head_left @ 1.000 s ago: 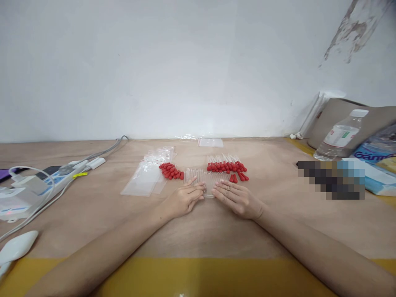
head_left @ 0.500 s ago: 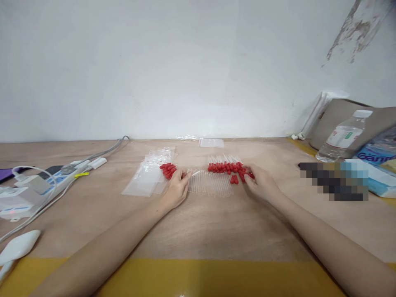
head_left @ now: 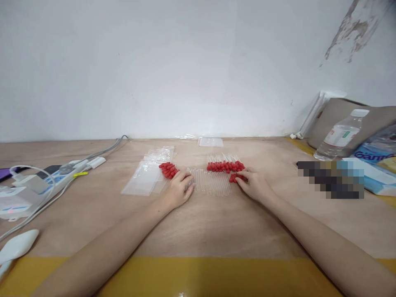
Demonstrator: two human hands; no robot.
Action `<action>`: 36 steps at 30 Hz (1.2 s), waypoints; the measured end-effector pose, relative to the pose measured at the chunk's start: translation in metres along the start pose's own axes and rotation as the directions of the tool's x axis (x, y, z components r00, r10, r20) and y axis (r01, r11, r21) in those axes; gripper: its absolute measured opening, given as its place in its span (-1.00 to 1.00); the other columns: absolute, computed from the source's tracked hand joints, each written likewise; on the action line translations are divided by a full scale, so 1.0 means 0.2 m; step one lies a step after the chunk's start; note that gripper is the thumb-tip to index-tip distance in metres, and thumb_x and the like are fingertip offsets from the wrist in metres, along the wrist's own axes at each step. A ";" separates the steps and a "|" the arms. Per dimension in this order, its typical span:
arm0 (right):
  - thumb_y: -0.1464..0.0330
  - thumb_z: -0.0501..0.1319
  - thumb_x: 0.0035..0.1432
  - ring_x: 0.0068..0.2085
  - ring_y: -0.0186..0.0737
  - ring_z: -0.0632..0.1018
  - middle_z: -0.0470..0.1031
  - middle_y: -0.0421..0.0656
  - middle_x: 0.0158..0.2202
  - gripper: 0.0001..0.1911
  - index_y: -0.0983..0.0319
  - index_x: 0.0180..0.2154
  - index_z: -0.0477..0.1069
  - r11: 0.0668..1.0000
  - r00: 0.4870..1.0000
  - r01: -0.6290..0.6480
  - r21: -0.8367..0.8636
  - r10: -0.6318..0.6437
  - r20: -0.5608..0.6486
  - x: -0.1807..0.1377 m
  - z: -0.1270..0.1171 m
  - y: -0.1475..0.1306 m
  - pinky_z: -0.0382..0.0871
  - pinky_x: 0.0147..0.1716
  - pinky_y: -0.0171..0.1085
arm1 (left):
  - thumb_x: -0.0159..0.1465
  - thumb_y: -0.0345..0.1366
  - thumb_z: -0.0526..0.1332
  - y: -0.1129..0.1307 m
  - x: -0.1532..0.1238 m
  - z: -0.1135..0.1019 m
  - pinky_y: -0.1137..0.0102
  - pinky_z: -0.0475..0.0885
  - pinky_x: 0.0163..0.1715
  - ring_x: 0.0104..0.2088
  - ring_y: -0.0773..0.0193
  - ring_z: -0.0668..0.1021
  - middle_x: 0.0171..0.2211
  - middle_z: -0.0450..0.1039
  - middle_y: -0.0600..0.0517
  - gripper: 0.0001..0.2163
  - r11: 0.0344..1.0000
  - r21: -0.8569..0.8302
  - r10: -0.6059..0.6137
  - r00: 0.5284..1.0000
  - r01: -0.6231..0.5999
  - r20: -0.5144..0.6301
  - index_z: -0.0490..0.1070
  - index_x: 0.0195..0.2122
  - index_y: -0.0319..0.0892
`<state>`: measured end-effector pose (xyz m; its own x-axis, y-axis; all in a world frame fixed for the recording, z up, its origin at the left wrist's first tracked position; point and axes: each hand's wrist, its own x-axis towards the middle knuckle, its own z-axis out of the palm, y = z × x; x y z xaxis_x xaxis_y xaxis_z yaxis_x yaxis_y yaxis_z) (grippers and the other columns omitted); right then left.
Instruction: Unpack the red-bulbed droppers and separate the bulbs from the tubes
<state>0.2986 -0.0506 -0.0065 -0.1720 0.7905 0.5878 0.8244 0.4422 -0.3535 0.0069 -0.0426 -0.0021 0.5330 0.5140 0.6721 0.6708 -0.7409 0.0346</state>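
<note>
My left hand [head_left: 178,190] rests at the left end of a row of thin clear tubes [head_left: 213,183], its fingers bent and its thumb apart from them. I see nothing held in it. Just behind that hand lies a pile of red rubber bulbs [head_left: 168,169]. My right hand [head_left: 254,185] reaches in from the right, thumb and fingers around a few red bulbs [head_left: 233,177] at the right end of the tubes. Behind the tubes lie droppers [head_left: 225,166] side by side, red bulbs toward me and clear tips toward the wall.
Clear plastic bags [head_left: 139,177] lie to the left, another bag [head_left: 210,142] by the wall. A power strip [head_left: 57,181] with cables occupies the far left. On the right stand a water bottle [head_left: 338,134] and a blue-white packet [head_left: 375,177], beside a blurred dark object [head_left: 329,179].
My left hand has lowered its fingers onto the left end of the tube row; the clear tube at its fingertips no longer shows apart. My right hand has moved left with the red bulbs.
</note>
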 end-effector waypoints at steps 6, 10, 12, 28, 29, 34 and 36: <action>0.38 0.07 0.09 -0.30 -0.21 0.46 0.43 -0.10 -0.35 -0.77 0.19 -0.40 0.51 0.998 0.998 0.061 -0.034 -0.061 -0.019 0.00 0.00 0.00 0.38 -0.28 -0.22 | 0.21 -0.05 0.07 0.03 0.01 -0.05 0.10 0.20 0.05 0.11 0.04 0.25 0.08 0.23 -0.14 -0.55 1.000 0.019 0.010 0.968 -0.015 0.250 0.26 0.05 -0.19; 0.37 0.08 0.08 -0.32 -0.19 0.44 0.42 -0.10 -0.39 -0.78 0.20 -0.41 0.51 0.998 0.997 0.053 -0.043 -0.055 -0.052 0.00 -0.02 -0.01 0.36 -0.27 -0.18 | 0.25 0.00 -0.03 0.00 0.01 -0.05 0.03 -0.03 0.14 0.19 0.05 0.11 0.17 0.09 -0.13 -0.47 0.998 0.035 0.026 0.917 -0.043 0.397 0.07 0.17 -0.16; 0.36 0.09 0.08 -0.31 -0.19 0.44 0.42 -0.10 -0.39 -0.78 0.20 -0.42 0.51 0.998 0.997 0.044 -0.038 -0.047 -0.067 0.00 -0.02 -0.01 0.35 -0.27 -0.18 | 0.27 -0.01 -0.06 -0.02 0.01 -0.06 0.05 -0.09 0.16 0.20 0.09 0.09 0.19 0.04 -0.13 -0.46 0.998 0.027 0.039 0.899 -0.057 0.436 -0.03 0.20 -0.16; 0.28 0.13 0.04 -0.04 0.04 0.30 0.36 -0.03 -0.05 -0.74 0.15 -0.21 0.46 0.961 0.985 0.030 -0.275 0.018 0.169 0.28 0.05 -0.10 0.13 -0.12 0.06 | 0.27 0.02 -0.11 -0.07 0.03 -0.06 0.02 -0.22 0.16 0.20 0.10 0.10 0.17 0.06 -0.19 -0.44 0.992 0.087 0.036 0.883 -0.086 0.468 0.01 0.19 -0.23; 0.28 0.12 0.05 -0.03 0.03 0.30 0.36 -0.05 -0.05 -0.76 0.13 -0.23 0.47 0.962 0.981 0.018 -0.271 0.035 0.189 0.29 0.06 -0.10 0.12 -0.12 0.06 | 0.27 0.02 -0.11 -0.06 0.02 -0.07 0.02 -0.23 0.17 0.19 0.10 0.12 0.17 0.07 -0.19 -0.44 0.993 0.083 0.031 0.877 -0.080 0.479 0.02 0.18 -0.23; 0.32 0.09 0.07 -0.06 -0.07 0.32 0.42 -0.16 -0.11 -0.79 0.09 -0.31 0.50 0.976 0.978 -0.076 -0.203 0.112 0.175 0.30 0.11 -0.09 0.10 -0.11 -0.02 | 0.27 0.04 -0.12 -0.07 0.03 -0.08 0.05 -0.28 0.18 0.16 0.17 0.20 0.14 0.15 -0.14 -0.46 0.997 0.055 0.015 0.859 -0.050 0.511 0.09 0.16 -0.19; 0.33 0.08 0.08 -0.08 -0.10 0.33 0.44 -0.16 -0.15 -0.79 0.10 -0.32 0.50 0.982 0.988 -0.075 -0.171 0.096 0.118 0.29 0.13 -0.09 0.08 -0.10 -0.05 | 0.27 0.03 -0.13 -0.07 0.03 -0.08 0.05 -0.29 0.18 0.16 0.18 0.21 0.14 0.15 -0.13 -0.48 0.998 0.048 0.012 0.861 -0.043 0.509 0.10 0.15 -0.17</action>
<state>0.2598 -0.0017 0.0156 -0.1543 0.8738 0.4611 0.9150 0.3024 -0.2669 -0.0079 -0.0353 0.0129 0.7296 0.6532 0.2025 0.6713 -0.7406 -0.0298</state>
